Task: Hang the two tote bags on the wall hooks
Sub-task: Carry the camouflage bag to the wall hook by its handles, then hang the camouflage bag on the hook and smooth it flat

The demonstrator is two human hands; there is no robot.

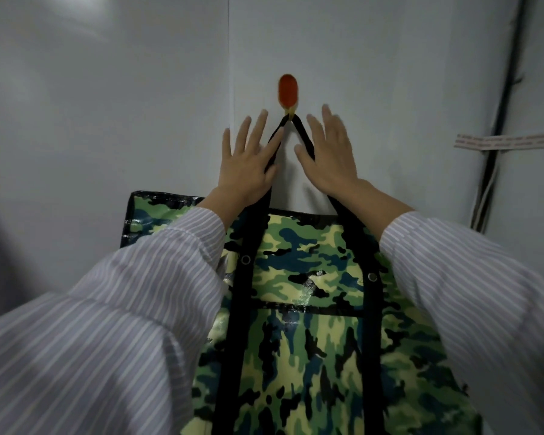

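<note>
One camouflage tote bag [308,309] hangs against the white wall [107,120], its black handles [305,138] looped over the orange hook [288,92]. The left hand [248,167] and right hand [330,158] flank the handles, fingers spread straight, grasping nothing.

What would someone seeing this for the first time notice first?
A green camouflage tote bag fills the lower middle, its black strap looped over the orange wall hook at centre. The left hand and right hand lie spread open either side of the strap.
</note>
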